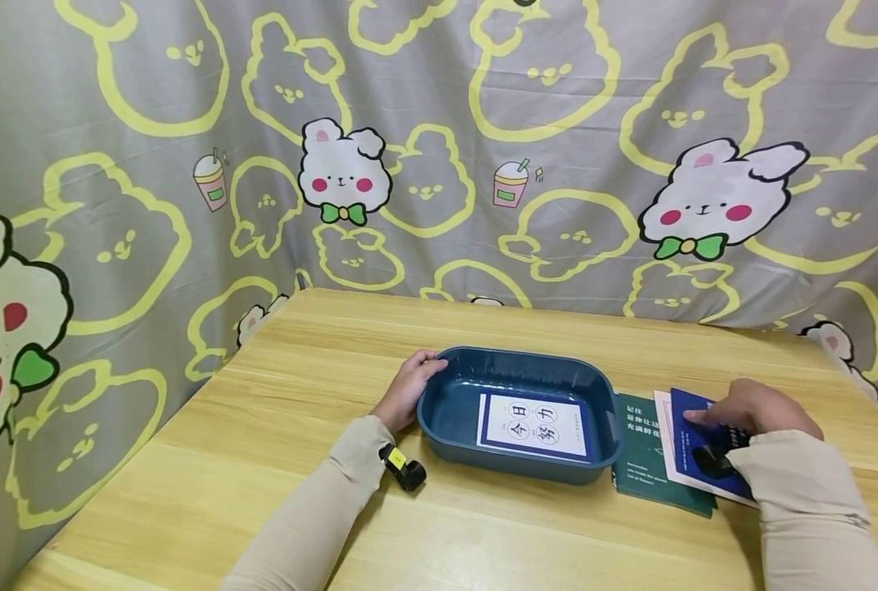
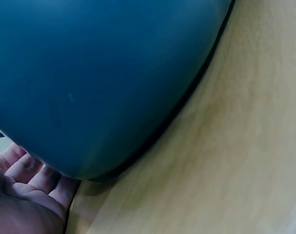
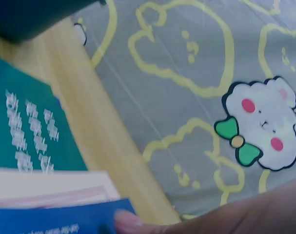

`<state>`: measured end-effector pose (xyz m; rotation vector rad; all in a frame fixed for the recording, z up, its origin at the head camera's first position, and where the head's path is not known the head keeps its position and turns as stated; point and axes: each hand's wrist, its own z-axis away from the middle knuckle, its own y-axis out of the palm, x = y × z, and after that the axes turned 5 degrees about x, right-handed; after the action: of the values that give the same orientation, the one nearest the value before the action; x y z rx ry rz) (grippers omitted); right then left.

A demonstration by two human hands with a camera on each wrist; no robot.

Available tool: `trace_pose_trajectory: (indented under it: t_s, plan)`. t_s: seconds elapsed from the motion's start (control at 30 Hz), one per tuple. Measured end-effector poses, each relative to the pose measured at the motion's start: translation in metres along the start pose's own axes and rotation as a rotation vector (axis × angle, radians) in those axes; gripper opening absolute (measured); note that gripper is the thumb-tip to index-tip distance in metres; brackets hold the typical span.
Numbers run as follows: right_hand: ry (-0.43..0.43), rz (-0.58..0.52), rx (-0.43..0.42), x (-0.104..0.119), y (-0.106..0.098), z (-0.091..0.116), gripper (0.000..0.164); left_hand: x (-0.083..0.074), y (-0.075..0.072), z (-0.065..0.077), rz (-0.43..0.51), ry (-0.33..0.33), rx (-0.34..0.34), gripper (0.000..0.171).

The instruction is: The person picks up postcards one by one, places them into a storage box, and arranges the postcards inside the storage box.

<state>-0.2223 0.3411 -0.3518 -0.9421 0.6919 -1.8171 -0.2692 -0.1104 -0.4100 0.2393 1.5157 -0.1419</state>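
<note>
A dark teal basin point(image 1: 513, 466) sits mid-table, a white card with blue edges and Chinese characters point(image 1: 535, 423) lying flat inside. My left hand point(image 1: 409, 390) grips its left end, thumb at the rim; in the left wrist view curled fingers point(image 2: 28, 173) meet the outer wall point(image 2: 99, 87). To the basin's right, my right hand point(image 1: 771, 410) pinches a dark blue booklet point(image 1: 690, 443), thumb on its cover. Under that booklet lies a pale pink-edged one point(image 1: 667, 435), partly over a green booklet point(image 1: 642, 460). The right wrist view shows these overlapping edges; the right fingers are mostly hidden.
The wooden table point(image 1: 321, 353) runs back to a grey curtain point(image 1: 424, 82) printed with yellow outlines and white rabbits. More curtain hangs along the left side. The green booklet's left edge lies right at the basin's right end. Black wrist cameras point(image 1: 404, 469) are strapped on both sleeves.
</note>
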Motion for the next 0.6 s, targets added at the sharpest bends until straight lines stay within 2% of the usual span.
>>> trace_pose_trajectory:
  t_s: [0.17, 0.3, 0.4, 0.5, 0.6]
  plan:
    - [0.021, -0.006, 0.021, -0.014, 0.007, -0.016, 0.105, 0.0, 0.001, 0.001, 0.009, -0.002, -0.001, 0.015]
    - [0.107, -0.031, -0.027, -0.019, 0.009, -0.028, 0.106, -0.001, 0.002, 0.001, 0.007, -0.001, -0.002, 0.014]
    - [0.127, -0.048, -0.06, -0.017, 0.009, -0.024, 0.102, -0.001, 0.002, 0.0, 0.008, -0.008, -0.001, 0.013]
    - [0.081, -0.079, -0.067, -0.013, 0.007, -0.011, 0.096, -0.001, 0.002, 0.0, 0.008, -0.011, -0.003, 0.014]
    - [0.091, -0.134, -0.069, -0.008, 0.006, -0.002, 0.095, -0.002, 0.003, 0.0, 0.005, -0.003, -0.004, 0.015]
